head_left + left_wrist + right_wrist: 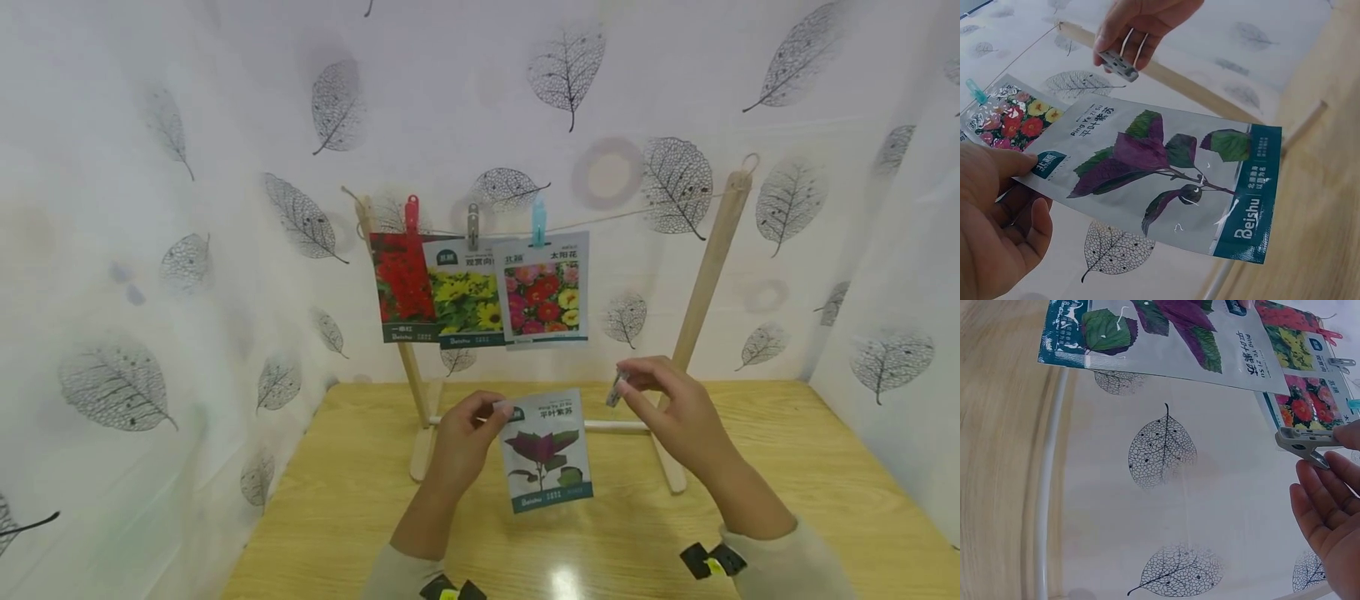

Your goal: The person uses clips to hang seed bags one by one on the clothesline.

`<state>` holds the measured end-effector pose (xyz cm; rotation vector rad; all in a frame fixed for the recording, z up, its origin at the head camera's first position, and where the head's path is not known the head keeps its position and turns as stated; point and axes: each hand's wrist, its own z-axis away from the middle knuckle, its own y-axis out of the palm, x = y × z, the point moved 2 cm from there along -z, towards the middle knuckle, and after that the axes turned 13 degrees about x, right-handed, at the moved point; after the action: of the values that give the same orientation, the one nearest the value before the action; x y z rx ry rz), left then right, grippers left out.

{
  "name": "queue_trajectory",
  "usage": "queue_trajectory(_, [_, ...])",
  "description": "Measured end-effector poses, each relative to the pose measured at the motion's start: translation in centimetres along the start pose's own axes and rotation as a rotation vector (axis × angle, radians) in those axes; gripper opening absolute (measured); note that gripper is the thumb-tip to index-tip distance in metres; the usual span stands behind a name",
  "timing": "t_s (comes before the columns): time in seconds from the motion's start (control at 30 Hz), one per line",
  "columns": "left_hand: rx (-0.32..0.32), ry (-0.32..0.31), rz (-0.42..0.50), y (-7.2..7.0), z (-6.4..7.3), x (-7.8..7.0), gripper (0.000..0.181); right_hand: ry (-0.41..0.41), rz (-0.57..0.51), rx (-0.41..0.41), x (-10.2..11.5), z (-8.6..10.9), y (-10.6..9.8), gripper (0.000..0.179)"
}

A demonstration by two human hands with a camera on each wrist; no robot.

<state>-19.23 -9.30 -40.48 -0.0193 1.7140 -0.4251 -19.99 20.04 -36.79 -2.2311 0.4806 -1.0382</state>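
Observation:
My left hand (459, 442) pinches the upper left corner of a seed packet (549, 458) with purple and green leaves on it. In my right hand (678, 417) is a grey clothespin (617, 388), held between thumb and fingers to the right of the packet. The right wrist view shows the clothespin (1305, 442) from the side. Behind the hands, three seed packets hang from a string (637, 215): a red-flower packet (405, 287) on a red clip (412, 215), a yellow-flower packet (467, 300) on a grey clip (472, 227), and a mixed-flower packet (543, 292) on a light blue clip (539, 223).
Two wooden posts carry the string, the right post (708, 267) and the left post (411, 375). A white rod (615, 426) joins them low down. The stand rests on a wood-grain table (337, 517), and leaf-printed curtains (465, 100) enclose the back and sides.

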Motion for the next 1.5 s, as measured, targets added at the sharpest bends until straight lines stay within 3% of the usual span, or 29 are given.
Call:
queue_trajectory(0.3, [-0.008, 0.013, 0.034, 0.0, -0.4, -0.9, 0.020, 0.016, 0.043, 0.015, 0.7, -0.9, -0.7, 0.029])
queue_trajectory(0.5, [-0.004, 0.013, 0.048, 0.1, -0.5, -1.2, 0.021, -0.020, 0.053, 0.013, 1.0, -1.3, -1.1, 0.030])
queue_trajectory(1.5, [0.009, 0.084, -0.027, -0.1, -2.6, -4.1, 0.017, -0.133, 0.078, -0.030, 2.5, -3.2, -3.4, 0.033])
